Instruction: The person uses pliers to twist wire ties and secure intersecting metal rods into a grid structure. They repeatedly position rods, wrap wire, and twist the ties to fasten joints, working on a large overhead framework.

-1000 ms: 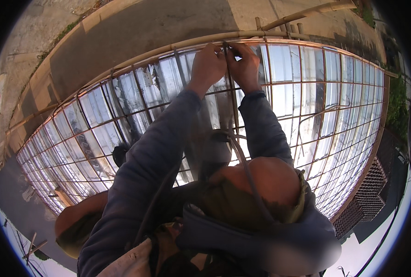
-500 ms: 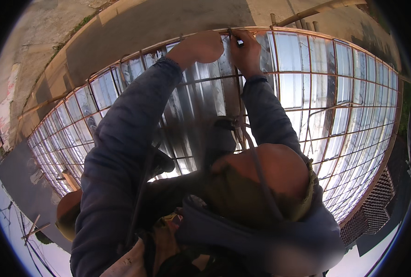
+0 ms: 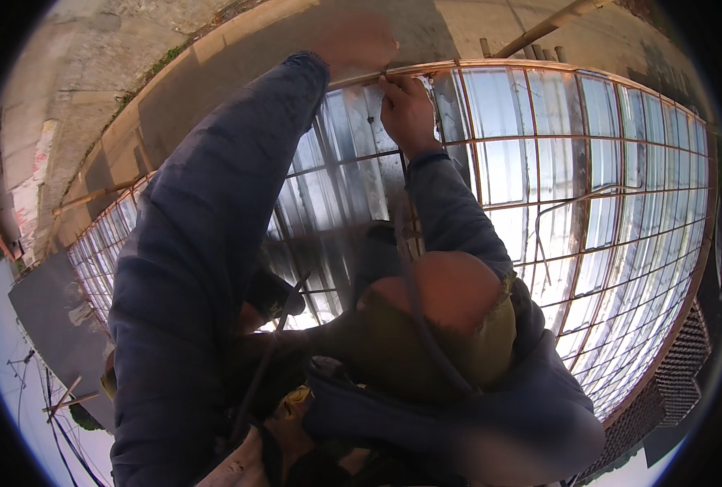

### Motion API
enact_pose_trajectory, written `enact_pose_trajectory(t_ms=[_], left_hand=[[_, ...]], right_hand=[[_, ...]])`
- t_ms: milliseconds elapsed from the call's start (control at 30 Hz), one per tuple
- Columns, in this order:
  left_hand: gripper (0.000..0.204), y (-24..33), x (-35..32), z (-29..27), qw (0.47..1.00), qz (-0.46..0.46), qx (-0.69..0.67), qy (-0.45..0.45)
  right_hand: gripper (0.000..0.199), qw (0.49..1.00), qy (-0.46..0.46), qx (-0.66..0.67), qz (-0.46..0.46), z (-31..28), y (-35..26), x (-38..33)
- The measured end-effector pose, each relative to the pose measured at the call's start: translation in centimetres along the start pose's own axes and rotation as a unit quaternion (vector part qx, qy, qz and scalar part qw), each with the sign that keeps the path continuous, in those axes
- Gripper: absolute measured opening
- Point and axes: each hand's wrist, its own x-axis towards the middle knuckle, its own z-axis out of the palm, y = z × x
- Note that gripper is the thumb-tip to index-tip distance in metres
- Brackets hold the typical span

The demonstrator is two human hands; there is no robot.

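Observation:
At the far edge of a grid of rusty steel bars (image 3: 531, 138), my two hands work close together. My right hand (image 3: 409, 114) is closed in a pinch against the edge bar (image 3: 450, 65). What its fingertips grip is too small to make out. My left hand (image 3: 353, 42) is just past that bar, over the ground beyond, and motion smears its fingers. Shiny ribbed metal sheets (image 3: 499, 170) lie beneath the bars. My bent bare knee (image 3: 438, 288) is below my right forearm.
A loose bent rod (image 3: 576, 199) lies on the grid to the right. Poles (image 3: 547, 28) jut out past the far edge, above concrete ground (image 3: 239, 89) lower down. A tiled roof (image 3: 681, 365) is at the lower right, overhead wires (image 3: 48, 390) at the lower left.
My left hand has moved away over the edge bar, now blurred. My right hand has shifted a little left and down, its fingers still pinched. The view has shifted slightly.

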Motion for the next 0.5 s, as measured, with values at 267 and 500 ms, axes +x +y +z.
enact_pose_trajectory(t_ms=[267, 500], left_hand=[[0.042, 7.3, -1.3, -2.9, 0.925, -0.153, -0.319, -0.14], [0.041, -2.5, -6.3, 2.8, 0.769, -0.29, -0.568, -0.044]], right_hand=[[0.017, 0.987, -0.141, -0.004, 0.071, -2.8, 2.3, 1.4], [0.017, 0.974, -0.208, -0.04, -0.077, -4.8, 1.8, 7.0]])
